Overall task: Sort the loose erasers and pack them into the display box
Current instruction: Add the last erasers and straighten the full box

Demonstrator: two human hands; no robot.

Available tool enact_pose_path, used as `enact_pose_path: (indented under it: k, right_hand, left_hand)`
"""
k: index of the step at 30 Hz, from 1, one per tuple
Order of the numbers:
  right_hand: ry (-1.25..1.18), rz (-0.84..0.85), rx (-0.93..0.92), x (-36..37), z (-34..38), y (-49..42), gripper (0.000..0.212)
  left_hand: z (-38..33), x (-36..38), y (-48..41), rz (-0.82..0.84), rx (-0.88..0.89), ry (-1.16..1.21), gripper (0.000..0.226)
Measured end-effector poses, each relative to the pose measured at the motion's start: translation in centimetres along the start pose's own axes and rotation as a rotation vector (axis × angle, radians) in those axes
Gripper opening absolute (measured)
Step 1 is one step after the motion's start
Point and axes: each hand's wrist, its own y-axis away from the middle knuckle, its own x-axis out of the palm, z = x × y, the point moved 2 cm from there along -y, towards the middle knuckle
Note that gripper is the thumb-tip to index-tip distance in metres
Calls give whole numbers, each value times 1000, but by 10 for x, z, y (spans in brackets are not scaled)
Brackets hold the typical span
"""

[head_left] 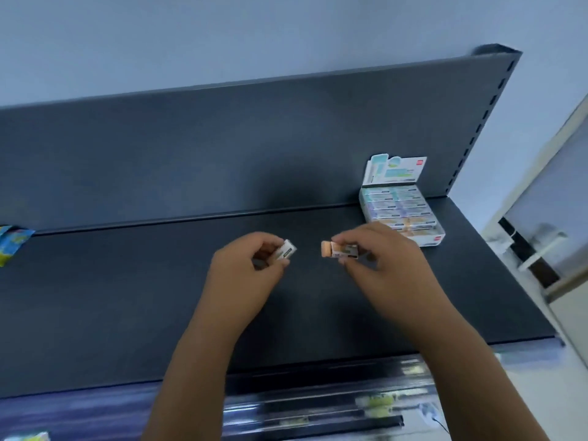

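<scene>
Above the dark grey metal shelf (127,307), two bare forearms reach forward with the hands held a little apart. The left hand (245,265) pinches a small white eraser in a printed paper sleeve (287,249) between thumb and curled fingers. The right hand (381,262) grips a peach-orange eraser in a dark-printed sleeve (339,249), with its bare end pointing toward the left hand. Both erasers are off the shelf. Just beyond the right hand, at the shelf's rear right, stands the white cardboard display box (437,238), its lid flap upright and rows of sleeved erasers inside. A blue-yellow packet (12,243) lies at the far left edge, against the grey back panel (222,148).
</scene>
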Motion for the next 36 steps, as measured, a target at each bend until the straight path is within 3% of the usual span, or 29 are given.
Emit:
enact_pose_path:
  k: [6,11,17,20,24,36]
  right_hand:
    - [-259,-124,216,-97,-79,6,22]
    - [-328,-87,309,-138,-127,17,24]
    - [-321,-34,330,-143,-152,21,22]
    - [-337,8,315,-141,-154,18,24]
    - [-370,-9,285,-142,-156,16,29]
    - [-180,-21,190,-128,-170,-3,38]
  left_hand:
    - [-79,127,-15,44,-13,104,36]
    - [-108,192,-23,66,-22,55,35]
    - [-119,212,-45,22,78,-109,27]
    - [-111,214,-60,127,208,-392,28]
    - [-103,209,-71,182,178,-616,33]
    - [-81,204,-53,91,248,-626,32]
